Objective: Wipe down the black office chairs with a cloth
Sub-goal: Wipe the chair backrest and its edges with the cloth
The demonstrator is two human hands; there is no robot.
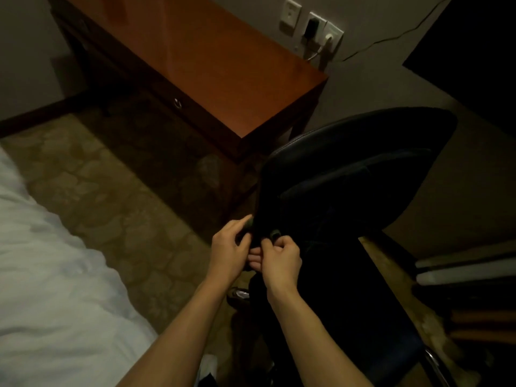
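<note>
Black padded office chair [349, 174] stands on patterned beige carpet [111, 196], just beside the corner of a reddish-brown wooden desk [223, 65]. Dark cloth [252, 229], barely readable in the dim light, sits against the chair's left edge. Left hand [227, 250] fingers curled round the cloth; right hand [280, 259] pinches it from the other side, hands touching. White bedding [42, 275] at left. Wall sockets [312, 26] with plugs behind the desk.

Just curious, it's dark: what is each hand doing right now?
Left hand: pinching a dark cloth at the chair.
Right hand: curled, gripping the cloth too.
</note>
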